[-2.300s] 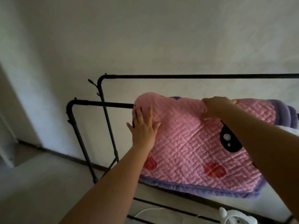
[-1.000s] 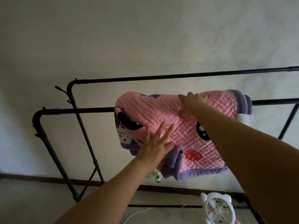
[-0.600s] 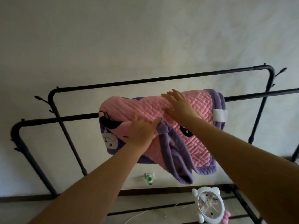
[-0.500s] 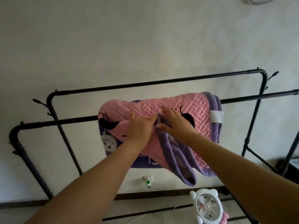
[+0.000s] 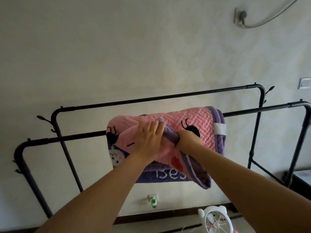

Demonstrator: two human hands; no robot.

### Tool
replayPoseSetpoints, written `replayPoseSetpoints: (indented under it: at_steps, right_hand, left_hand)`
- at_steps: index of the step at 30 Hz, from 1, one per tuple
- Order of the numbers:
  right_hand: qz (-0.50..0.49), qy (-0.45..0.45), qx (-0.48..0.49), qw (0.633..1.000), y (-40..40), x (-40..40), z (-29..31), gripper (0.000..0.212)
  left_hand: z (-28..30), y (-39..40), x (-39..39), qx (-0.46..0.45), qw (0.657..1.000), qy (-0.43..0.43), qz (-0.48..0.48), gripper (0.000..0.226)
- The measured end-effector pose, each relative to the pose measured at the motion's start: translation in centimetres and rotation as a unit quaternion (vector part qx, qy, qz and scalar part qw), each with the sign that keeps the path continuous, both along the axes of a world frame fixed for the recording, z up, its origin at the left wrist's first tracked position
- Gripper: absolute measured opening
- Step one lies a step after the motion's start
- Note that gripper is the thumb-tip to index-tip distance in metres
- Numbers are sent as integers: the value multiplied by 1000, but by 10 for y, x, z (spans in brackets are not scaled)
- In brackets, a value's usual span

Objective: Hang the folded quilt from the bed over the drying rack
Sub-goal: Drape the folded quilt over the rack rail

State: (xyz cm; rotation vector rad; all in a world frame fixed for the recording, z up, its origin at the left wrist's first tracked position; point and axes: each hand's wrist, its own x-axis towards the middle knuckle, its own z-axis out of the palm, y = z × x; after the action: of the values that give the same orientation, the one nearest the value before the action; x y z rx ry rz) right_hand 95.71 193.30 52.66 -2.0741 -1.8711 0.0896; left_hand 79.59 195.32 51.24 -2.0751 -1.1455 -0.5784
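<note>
A pink quilt (image 5: pixel 198 121) with purple edging and cartoon eyes hangs folded over the nearer bar of a black metal drying rack (image 5: pixel 67 137). My left hand (image 5: pixel 149 137) lies on the quilt's front, fingers curled over a purple edge fold. My right hand (image 5: pixel 188 140) grips that same purple fold from the right. A loose purple-lined flap droops below my right forearm. White lettering shows on the lower purple layer.
The rack's rear bar (image 5: pixel 151 99) runs higher, close to the white wall. A white bear-eared fan (image 5: pixel 216 221) stands on the floor at lower right. A wall socket with a green plug (image 5: pixel 153 200) sits below the quilt. A dark piece of furniture edge (image 5: pixel 301 180) is at far right.
Both hands have come together on the purple edge at the quilt's middle. The front layer has been turned back, showing the lower purple layer with lettering. The view has shifted right and up.
</note>
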Motion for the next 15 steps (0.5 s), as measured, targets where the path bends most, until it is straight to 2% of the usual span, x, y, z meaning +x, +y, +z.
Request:
replayPoseSetpoints:
  at_steps: [2, 3, 6, 8, 11, 13, 15]
  right_hand:
    - [15, -6, 8, 1000, 2, 0, 11, 28]
    - [29, -12, 16, 999, 3, -1, 16, 28]
    - [93, -3, 41, 995, -1, 1, 31, 32]
    - [121, 17, 49, 991, -4, 5, 37, 37]
    - [100, 39, 32, 994, -10, 11, 35, 48]
    - [62, 85, 25, 994, -18, 13, 29, 67]
    - [8, 60, 1, 998, -29, 13, 21, 88]
  left_hand:
    - [-5, -6, 3, -120, 992, 25, 20, 87]
    - [-8, -6, 5, -148, 988, 25, 29, 96]
    - [-5, -4, 9, -162, 986, -4, 41, 110]
    - [4, -6, 11, -137, 989, -19, 45, 96]
    - [15, -8, 18, -89, 995, -19, 25, 58]
    - [21, -7, 21, -78, 996, -34, 21, 38]
    - [26, -5, 22, -99, 993, -59, 27, 37]
